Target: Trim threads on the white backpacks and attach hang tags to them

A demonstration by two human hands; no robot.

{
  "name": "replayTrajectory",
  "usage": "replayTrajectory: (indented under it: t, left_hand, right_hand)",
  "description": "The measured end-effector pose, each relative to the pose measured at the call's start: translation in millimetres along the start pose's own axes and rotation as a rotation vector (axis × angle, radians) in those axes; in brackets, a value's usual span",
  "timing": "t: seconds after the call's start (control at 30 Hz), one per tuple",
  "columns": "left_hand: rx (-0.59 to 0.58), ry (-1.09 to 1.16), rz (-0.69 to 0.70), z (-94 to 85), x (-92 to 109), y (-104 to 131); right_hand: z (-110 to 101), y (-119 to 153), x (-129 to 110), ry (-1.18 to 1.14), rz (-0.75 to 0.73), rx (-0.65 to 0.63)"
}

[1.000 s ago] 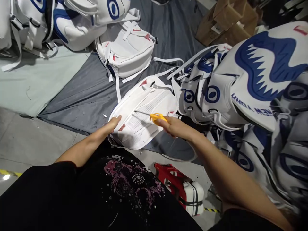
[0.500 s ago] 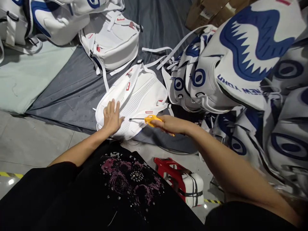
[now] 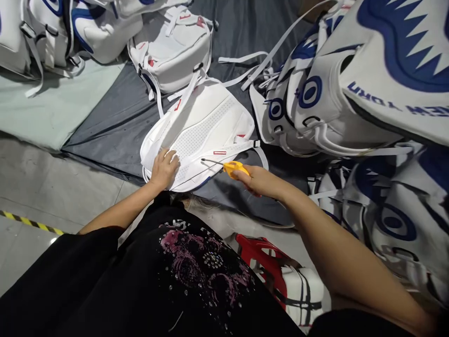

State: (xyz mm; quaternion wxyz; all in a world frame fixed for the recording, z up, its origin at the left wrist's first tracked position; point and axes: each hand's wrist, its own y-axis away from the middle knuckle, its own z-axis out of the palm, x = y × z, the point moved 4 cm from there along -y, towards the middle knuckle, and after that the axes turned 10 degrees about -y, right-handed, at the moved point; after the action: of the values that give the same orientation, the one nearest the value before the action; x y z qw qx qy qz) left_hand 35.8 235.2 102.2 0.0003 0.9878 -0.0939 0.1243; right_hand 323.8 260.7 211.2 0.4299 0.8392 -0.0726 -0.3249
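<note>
A white backpack [image 3: 224, 117] lies back side up on the dark cloth in front of me, its straps and perforated back strip showing. My left hand [image 3: 164, 169] is at its near left edge, fingers bent and closed on the white material; the thumb is mostly hidden. My right hand [image 3: 257, 180] is closed around a yellow-handled tool [image 3: 234, 168] with a long thin dark shaft. The shaft points left, over the backpack's near right part by a small red label. Whether its tip touches the bag I cannot tell.
Another white backpack [image 3: 182, 51] lies just beyond. White and blue backpacks [image 3: 308, 107] with eye and teeth designs are piled at the right, more [image 3: 101, 32] at the far left. A red stool [image 3: 263, 257] with a white strapped cushion stands on the floor below.
My left hand has gone from lying flat with fingers stretched to bent fingers at the bag's edge. The tool has shifted slightly right over the bag. The view has swung a little.
</note>
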Motion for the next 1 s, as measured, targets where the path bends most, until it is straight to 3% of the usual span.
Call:
replayTrajectory:
  t: [0.13,0.27,0.4,0.47,0.53,0.6,0.63,0.7,0.8,0.9,1.0]
  left_hand:
    - [-0.140,-0.182,0.083,10.1,-5.0,-25.4]
    - [-0.313,-0.232,0.188,18.8,-20.5,-53.0]
    - [-0.282,-0.228,0.259,16.5,-40.4,-48.8]
    - [-0.209,-0.184,0.241,12.6,-41.1,-37.4]
    - [-0.111,-0.105,0.207,7.4,-30.8,-23.5]
    - [-0.077,-0.053,0.218,5.8,-8.5,-8.0]
    - [-0.105,-0.059,0.234,7.6,5.1,-0.5]
    - [-0.221,-0.109,0.248,14.8,30.1,11.9]
    - [-0.315,-0.063,0.131,22.0,45.9,17.0]
    - [-0.393,0.426,-0.159,26.9,34.4,8.3]
    - [-0.538,0.804,-0.393,36.2,21.2,-2.4]
  right_hand:
    - [22.7,-15.1,-12.3,-0.030,-0.082,-0.083]
    - [40.8,-31.4,-10.5,-0.066,-0.095,-0.087]
    - [53.8,-29.7,-2.4,-0.146,-0.097,-0.175]
    - [48.2,-24.2,0.7,-0.085,-0.081,-0.195]
    - [24.9,-20.0,2.3,0.022,-0.076,-0.026]
    - [-10.9,-14.5,2.6,0.135,-0.072,0.312]
    - [-27.1,-10.7,2.7,0.190,-0.065,0.451]
    - [-46.8,-3.9,4.3,0.286,-0.057,0.526]
    - [-52.2,11.6,14.4,0.340,-0.029,0.429]
    - [-45.5,38.9,35.7,0.262,0.082,0.441]
    - [-20.4,58.8,54.6,0.061,0.117,0.195]
